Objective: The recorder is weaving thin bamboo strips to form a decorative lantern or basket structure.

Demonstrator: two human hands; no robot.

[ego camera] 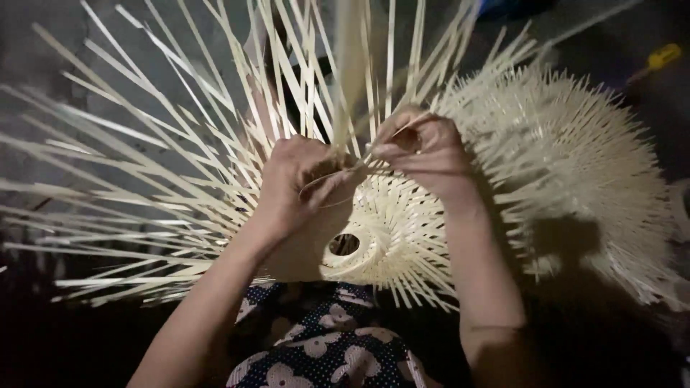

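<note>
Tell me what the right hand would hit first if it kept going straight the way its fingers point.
The right hand points left, toward the left hand. Almost at once it would meet the pale strips pinched between them, then the left hand's fingers. Depth is hard to judge, but they look nearly touching.

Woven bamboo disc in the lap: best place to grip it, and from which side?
Grip the woven bamboo disc at its dense rim near the left hand, coming from below. The loose bamboo strips fan out upward and sideways there, and the weave looks firmest.
</note>
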